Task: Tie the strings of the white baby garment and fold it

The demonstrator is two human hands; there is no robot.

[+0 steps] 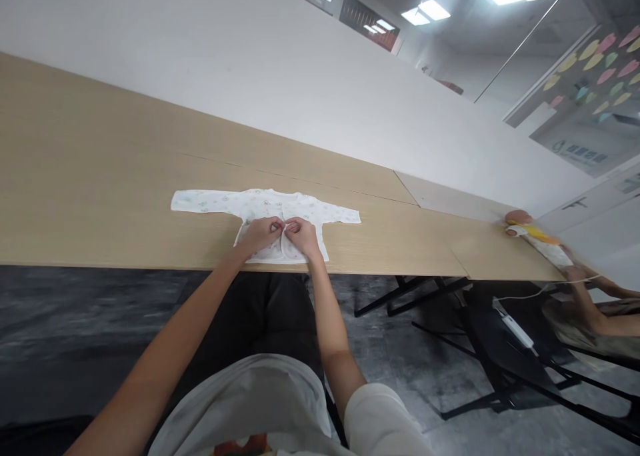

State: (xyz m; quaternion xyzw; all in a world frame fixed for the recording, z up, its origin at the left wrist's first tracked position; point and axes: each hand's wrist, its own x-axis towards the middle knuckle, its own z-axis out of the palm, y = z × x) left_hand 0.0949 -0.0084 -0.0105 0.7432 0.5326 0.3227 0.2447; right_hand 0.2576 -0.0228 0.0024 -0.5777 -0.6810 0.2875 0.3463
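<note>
A small white baby shirt (265,205) with a faint print lies on the table, its sleeves stretched out to both sides. My left hand (263,234) pinches the shirt's front opening near the middle. Close beside it, my right hand (302,235) pinches the other edge of the opening. The fingertips of both hands almost meet at the centre line, and a flap of the front is lifted a little between them. Any fastener under the fingers is too small to make out. The lower hem rests near the table's front edge.
The long wooden table (100,189) runs along a white wall (200,76). At the far right, a co-worker's hands (577,274) are by a doll (540,235) in yellow and white. Black folding chairs (515,356) stand below, with a white power strip (517,329) on one.
</note>
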